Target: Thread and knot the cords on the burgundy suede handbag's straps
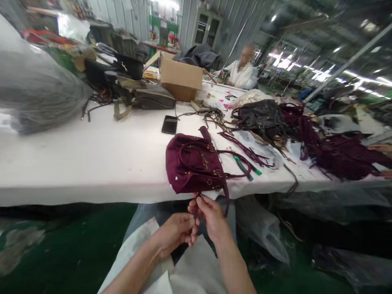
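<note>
A burgundy handbag (pixel 196 159) lies on its side at the front edge of the white table, its two looped handles pointing right. Just below the bag, in front of the table edge, my right hand (pixel 212 214) is closed in a pinch on a thin burgundy strap with a small metal piece near the fingertips. My left hand (pixel 177 232) is lower and to the left, its fingers closed around the lower part of the same strap. Fingers hide most of that strap. Another burgundy strap (pixel 226 200) hangs from the bag over the edge, beside my right hand.
Behind the bag lies a black phone (pixel 169 124). Loose burgundy straps (pixel 245 147), green-marked tools (pixel 243 166) and a dark bag (pixel 260 116) are to the right, with more burgundy bags (pixel 339 157) beyond. A cardboard box (pixel 180 77) stands behind; a person (pixel 243 71) sits farther back.
</note>
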The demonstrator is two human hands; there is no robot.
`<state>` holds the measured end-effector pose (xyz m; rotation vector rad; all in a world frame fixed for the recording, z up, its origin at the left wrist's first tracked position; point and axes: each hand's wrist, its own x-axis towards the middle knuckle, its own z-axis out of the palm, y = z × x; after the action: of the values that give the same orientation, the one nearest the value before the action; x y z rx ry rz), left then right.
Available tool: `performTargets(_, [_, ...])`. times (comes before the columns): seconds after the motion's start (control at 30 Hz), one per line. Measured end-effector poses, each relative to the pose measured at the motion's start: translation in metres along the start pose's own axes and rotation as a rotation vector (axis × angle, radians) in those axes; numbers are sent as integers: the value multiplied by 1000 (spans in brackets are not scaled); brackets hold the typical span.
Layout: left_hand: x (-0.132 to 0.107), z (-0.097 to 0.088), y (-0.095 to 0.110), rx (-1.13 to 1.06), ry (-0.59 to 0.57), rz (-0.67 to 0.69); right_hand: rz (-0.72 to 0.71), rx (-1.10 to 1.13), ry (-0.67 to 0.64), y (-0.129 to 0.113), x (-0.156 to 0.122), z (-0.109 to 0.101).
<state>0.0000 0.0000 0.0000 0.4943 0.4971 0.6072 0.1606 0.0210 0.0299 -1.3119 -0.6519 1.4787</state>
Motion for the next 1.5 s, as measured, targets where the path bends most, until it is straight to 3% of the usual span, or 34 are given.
performTargets(0.4, [0, 5, 9, 215, 195, 57, 25, 139, 43, -3, 10, 10])
performTargets(0.6, [-3, 9, 2, 244, 237, 80, 8, 119, 47, -2, 10, 12])
performTargets(0.73, [-10, 2, 0, 25, 169, 34, 21, 81, -20, -2, 7, 7])
performTargets(0.93, [-7, -4, 15, -213, 65, -62, 55, 162, -63, -5, 6, -1])
performTargets(1.2, [-1, -8, 8, -319, -18, -136, 36, 158, -43, 0, 5, -1])
performTargets(1.5, [-14, -1, 23, -245, 26, -122, 32, 154, -12, 1, 8, 1])
